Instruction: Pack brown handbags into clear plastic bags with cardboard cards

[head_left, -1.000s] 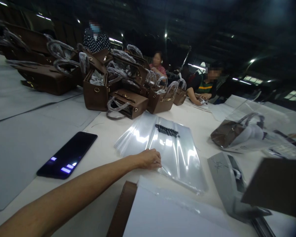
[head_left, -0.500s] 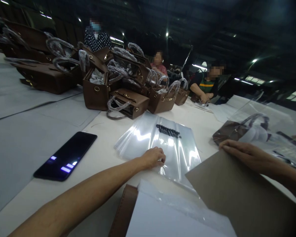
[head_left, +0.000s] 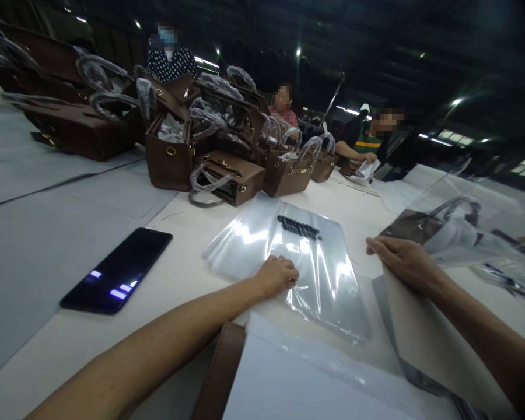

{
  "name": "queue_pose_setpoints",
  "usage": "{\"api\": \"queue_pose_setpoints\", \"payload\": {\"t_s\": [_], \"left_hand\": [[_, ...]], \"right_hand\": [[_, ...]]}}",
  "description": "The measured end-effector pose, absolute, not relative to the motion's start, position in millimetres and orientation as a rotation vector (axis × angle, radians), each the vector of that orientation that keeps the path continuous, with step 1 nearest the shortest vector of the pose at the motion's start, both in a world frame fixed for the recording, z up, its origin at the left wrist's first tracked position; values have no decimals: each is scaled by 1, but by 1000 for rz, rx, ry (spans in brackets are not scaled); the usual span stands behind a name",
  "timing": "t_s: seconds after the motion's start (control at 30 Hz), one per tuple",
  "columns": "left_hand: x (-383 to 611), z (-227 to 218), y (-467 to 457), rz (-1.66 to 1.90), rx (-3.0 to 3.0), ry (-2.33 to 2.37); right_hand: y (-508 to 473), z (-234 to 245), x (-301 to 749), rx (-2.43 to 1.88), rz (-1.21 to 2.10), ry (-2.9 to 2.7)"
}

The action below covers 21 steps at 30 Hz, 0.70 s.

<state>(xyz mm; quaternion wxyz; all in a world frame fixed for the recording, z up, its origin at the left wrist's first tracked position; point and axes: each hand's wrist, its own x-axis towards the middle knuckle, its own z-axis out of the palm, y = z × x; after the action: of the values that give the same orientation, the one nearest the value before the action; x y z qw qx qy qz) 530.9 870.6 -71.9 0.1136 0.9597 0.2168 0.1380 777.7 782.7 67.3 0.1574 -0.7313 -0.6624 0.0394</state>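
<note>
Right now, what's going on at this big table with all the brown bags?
A person's left hand rests on a stack of clear plastic bags, and their right hand holds the edge of a tan card sheet. Brown handbags with plastic-wrapped handles stand in a group farther along the white table, and a black phone lies nearby. Across the table, a co-worker's hands hold something white.

No legible text or brand on the clear plastic bags [head_left: 328, 291], only unreadable glowing marks on the smartphone [head_left: 116, 271].
</note>
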Motion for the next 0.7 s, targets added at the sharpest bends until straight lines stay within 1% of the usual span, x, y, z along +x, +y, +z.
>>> {"api": "queue_pose_setpoints", "payload": {"t_s": [0.1, 0.2, 0.3, 0.37, 0.47, 0.53, 0.6, 0.7], "left_hand": [[535, -71, 869, 428, 2860, 638], [534, -72, 869, 443, 2892, 610], [533, -73, 870, 437, 2910, 597], [532, -73, 870, 430, 2915, 595], [528, -69, 868, 432, 2919, 560], [526, -66, 866, 435, 2919, 523], [524, -64, 864, 434, 2920, 499], [524, -64, 861, 422, 2931, 485]], "right_hand": [[770, 55, 764, -2145, 369, -2271], [761, 22, 749, -2247, 442, -2574], [763, -7, 746, -2257, 525, -2627], [771, -17, 751, -2264, 629, -2607], [785, -21, 762, -2255, 784, -2584], [793, -21, 767, -2234, 824, -2593], [796, -20, 768, -2205, 808, -2626], [798, -14, 764, -2172, 693, -2700]]}}
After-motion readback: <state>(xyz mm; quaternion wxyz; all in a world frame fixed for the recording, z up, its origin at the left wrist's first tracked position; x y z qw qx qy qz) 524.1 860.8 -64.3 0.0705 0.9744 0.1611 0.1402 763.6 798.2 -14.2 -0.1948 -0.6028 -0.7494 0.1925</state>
